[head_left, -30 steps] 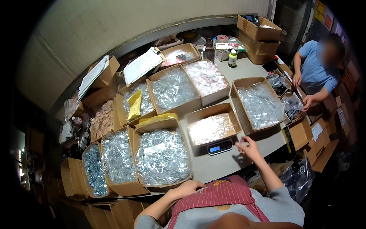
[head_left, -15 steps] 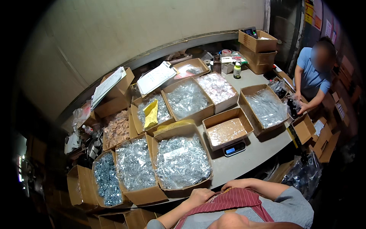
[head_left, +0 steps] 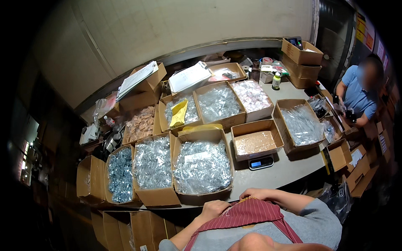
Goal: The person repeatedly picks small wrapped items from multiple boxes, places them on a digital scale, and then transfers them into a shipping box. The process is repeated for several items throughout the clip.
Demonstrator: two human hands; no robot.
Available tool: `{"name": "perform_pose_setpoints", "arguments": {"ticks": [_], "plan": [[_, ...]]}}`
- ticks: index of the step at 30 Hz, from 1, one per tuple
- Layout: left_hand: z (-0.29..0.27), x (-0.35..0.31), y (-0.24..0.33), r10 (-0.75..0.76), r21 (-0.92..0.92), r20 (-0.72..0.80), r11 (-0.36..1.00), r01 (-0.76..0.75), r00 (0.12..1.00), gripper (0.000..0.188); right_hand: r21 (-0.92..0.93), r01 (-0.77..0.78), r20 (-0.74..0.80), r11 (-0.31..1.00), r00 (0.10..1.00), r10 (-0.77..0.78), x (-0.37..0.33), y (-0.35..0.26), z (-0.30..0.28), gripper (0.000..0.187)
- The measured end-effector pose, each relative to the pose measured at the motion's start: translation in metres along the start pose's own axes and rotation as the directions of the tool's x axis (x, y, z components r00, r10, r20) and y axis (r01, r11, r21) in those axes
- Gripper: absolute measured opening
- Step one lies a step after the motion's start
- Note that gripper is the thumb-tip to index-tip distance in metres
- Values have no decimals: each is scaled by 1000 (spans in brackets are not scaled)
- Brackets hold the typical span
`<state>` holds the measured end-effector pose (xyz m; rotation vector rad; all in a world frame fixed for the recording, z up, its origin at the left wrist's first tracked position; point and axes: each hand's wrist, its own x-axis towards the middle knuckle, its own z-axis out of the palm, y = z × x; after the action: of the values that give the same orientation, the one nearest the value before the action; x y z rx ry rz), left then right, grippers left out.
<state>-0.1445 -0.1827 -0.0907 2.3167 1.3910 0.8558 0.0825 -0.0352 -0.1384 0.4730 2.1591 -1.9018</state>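
At the near edge of the table, my left hand (head_left: 214, 209) and my right hand (head_left: 253, 193) are closed at the far edge of a dark red striped apron (head_left: 247, 214). Cloth stretches between them; the fingertips are partly hidden. Just beyond my left hand stands an open carton (head_left: 212, 196) of small clear bags holding metal pieces. A similar carton (head_left: 158, 196) is to its left. Beyond my right hand, a low carton (head_left: 258, 153) lined with brown tape rests on a small digital scale (head_left: 261, 162).
More cartons hold bluish metal parts (head_left: 120, 175), brown pieces (head_left: 140, 124) and long clear bags (head_left: 302, 125). A yellow paper (head_left: 179, 113), clipboards (head_left: 190, 78) and a green-capped bottle (head_left: 276, 81) lie farther back. A co-worker (head_left: 360, 90) at the right handles dark items.
The view has shifted, so the table appears farther left-tilted and moved right. My hands stay at the apron. The co-worker's hands have lifted away from the bag with a dark item.
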Motion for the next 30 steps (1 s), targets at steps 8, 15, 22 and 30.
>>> {"name": "perform_pose_setpoints", "arguments": {"ticks": [8, 15, 22, 30], "plan": [[-17, -64, 11, -902, -956, 186, -75, 284, 389, 17, 876, -100, -110, 472, 911, 396, -77, 10, -3, 31], [7, -174, 43, -860, -827, 509, -478, 295, 35, 17, 914, -382, 118, 135, 570, 813, -194, 211, 102, 48], [-9, -171, 41, -864, -783, 504, -457, 423, 0, 18, 768, -480, -145, 425, 515, 845, -110, 197, 144, 49], [-32, -151, 48, -862, -745, 505, -407, 529, 49, 19, 472, -582, -187, 662, 667, 721, -81, 161, 115, 50]]}}
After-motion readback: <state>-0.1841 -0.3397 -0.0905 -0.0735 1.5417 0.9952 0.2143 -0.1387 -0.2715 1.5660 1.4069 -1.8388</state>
